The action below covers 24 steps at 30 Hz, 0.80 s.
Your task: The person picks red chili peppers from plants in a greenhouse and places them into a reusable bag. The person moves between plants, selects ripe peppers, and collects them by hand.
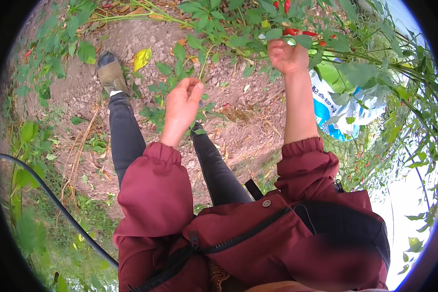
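Observation:
My right hand (290,56) reaches up into a chili pepper plant (255,40). Its fingers are curled, and red chili peppers (308,33) show at the fingertips, where green leaves partly cover them. Lower and to the left, my left hand (184,104) has thumb and forefinger pinched together at the lower end of a thin green stem (206,62). Another red pepper (287,6) hangs above my right hand among the leaves.
A printed white, blue and green plastic sack (335,109) stands right of my right forearm, behind leafy branches. Dry soil (248,135) with fallen leaves lies below. My shoe (111,75) is beside low plants. A black hose or cable (58,204) curves along the lower left.

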{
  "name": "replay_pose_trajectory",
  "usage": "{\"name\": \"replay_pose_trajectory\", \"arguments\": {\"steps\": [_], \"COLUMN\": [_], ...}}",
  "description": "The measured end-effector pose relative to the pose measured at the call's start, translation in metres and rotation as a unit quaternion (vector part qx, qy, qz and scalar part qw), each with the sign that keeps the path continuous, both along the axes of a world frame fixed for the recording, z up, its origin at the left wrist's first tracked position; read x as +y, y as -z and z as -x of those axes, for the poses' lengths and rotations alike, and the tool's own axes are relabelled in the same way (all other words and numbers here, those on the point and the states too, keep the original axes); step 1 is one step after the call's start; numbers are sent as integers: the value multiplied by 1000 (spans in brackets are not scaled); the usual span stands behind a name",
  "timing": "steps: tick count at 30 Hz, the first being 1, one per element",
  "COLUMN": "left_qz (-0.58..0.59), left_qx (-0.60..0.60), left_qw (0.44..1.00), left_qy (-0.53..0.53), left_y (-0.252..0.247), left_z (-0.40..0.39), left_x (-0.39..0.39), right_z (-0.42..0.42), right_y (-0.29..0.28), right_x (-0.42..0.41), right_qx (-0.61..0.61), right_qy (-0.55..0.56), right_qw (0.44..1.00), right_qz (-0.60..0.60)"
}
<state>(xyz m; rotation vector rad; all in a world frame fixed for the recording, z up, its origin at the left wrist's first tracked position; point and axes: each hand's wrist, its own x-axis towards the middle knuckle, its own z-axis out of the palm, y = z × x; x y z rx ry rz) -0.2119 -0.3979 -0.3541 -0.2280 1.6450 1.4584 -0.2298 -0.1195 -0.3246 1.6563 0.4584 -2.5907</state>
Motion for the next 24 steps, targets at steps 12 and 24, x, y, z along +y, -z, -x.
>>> {"name": "replay_pose_trajectory", "arguments": {"steps": [12,24], "left_qz": [-25,18], "left_qx": [13,197], "left_qw": [999,979], "left_qy": [-27,-57], "left_y": [-8,-18], "left_z": [9,7], "left_x": [22,39], "right_z": [-36,-59], "right_y": [27,19], "right_x": [-61,-122], "right_qx": [-42,-26], "right_qy": [-340,-382], "right_qw": [927,863], "right_qz": [-152,-329]}}
